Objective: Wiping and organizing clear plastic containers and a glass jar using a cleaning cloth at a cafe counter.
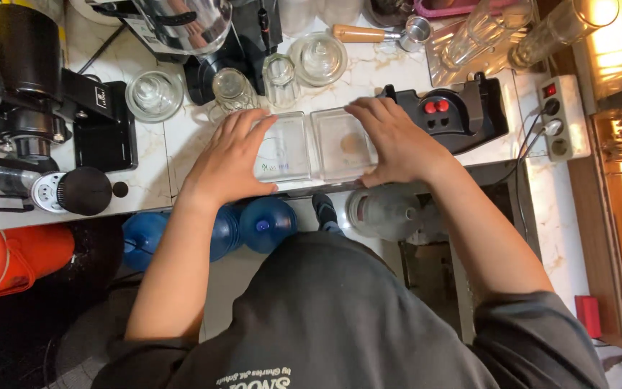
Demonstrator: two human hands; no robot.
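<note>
Fingers of our left hand and right hand lie spread flat on a clear plastic hinged box, pressing rather than clasping it. Its contents blur under glare. It rests at the white marble counter edge, beside glass jars and a black sealer.

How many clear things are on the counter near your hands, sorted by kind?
Clear square boxes under the left hand and right hand: 2
Glass lids: 2
Drinking glasses: 2
Total: 6
</note>
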